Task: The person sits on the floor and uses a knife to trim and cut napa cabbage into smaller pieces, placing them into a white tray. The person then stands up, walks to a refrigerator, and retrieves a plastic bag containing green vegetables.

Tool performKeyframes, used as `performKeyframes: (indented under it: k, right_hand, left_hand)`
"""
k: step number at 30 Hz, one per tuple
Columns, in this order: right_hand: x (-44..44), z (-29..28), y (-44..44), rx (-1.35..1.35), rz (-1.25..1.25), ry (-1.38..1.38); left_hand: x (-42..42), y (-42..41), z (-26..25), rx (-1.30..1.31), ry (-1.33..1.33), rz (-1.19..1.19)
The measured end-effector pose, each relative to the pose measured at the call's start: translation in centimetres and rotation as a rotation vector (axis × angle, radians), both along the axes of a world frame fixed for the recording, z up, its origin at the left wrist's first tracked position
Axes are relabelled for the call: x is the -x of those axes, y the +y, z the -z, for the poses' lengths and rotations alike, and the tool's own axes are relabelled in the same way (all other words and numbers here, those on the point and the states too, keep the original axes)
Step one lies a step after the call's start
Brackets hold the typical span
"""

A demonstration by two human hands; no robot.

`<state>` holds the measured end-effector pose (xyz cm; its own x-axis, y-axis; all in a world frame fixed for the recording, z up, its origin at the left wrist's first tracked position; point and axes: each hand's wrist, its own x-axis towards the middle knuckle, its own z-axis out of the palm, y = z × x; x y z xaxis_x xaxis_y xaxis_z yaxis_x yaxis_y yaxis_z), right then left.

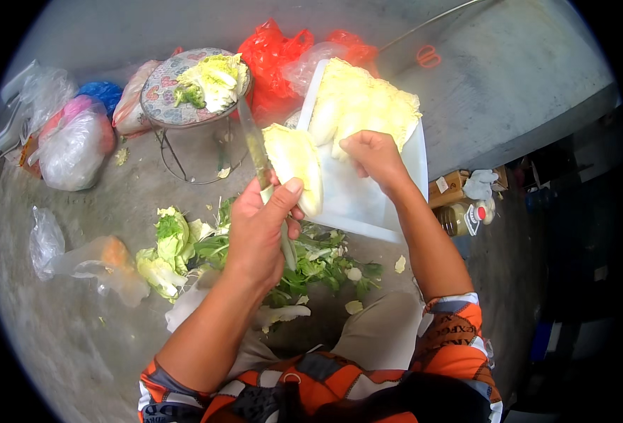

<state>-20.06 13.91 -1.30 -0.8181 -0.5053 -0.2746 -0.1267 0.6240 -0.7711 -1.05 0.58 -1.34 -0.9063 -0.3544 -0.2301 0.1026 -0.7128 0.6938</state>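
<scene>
My left hand grips a kitchen knife with a pale handle, its blade pointing up and away from me. The same hand holds a piece of napa cabbage against the knife under the thumb. My right hand is over a white plastic tub, fingers curled and thumb close to the index finger. Its fingertips are at the lower edge of yellow napa cabbage pieces piled in the tub's far part. Whether they pinch a leaf cannot be told.
Leafy trimmings lie on the floor before my knees. A round stool bears cabbage leaves and broccoli. Red plastic bags stand behind. Orange-handled scissors lie on the grey surface; an oil jug stands right.
</scene>
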Motion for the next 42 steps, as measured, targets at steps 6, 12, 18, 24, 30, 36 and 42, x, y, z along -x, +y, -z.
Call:
performKeyframes:
  k: [6,12,18,24,30,36,42]
  right_hand:
    - [-8.5,-2.4,-1.0,0.852,-0.217,-0.556]
    - [-9.7,-1.6,-0.3,0.903,0.028,-0.387]
    - [-10.7,-2.8,-0.8,0.877,0.108,-0.35]
    - [-9.0,-1.9,0.6,0.959,0.08,-0.602]
    - [-1.4,-1.2,0.3,0.706,0.413,-0.103]
    - [12.8,-1.6,1.9,0.173,0.62,0.568]
    - [13.1,1.7,-0.1,-0.04,0.364,0.639]
  left_hand:
    - [0.3,0.9,-0.1,-0.005,0.026,0.074]
    - [0.5,1.3,-0.4,0.063,0.001,0.003]
    - [0.4,1.9,-0.5,0.297,0.067,-0.011]
    - [0.7,1.2,0.0,0.121,0.048,-0.016]
    - [-0.2,0.1,-0.2,0.08,0.035,-0.094]
    - [0.3,0.4,-0.7,0.116,0.014,-0.019]
    - [-0.1,-0.1,-0.6,0.092,0.004,-0.012]
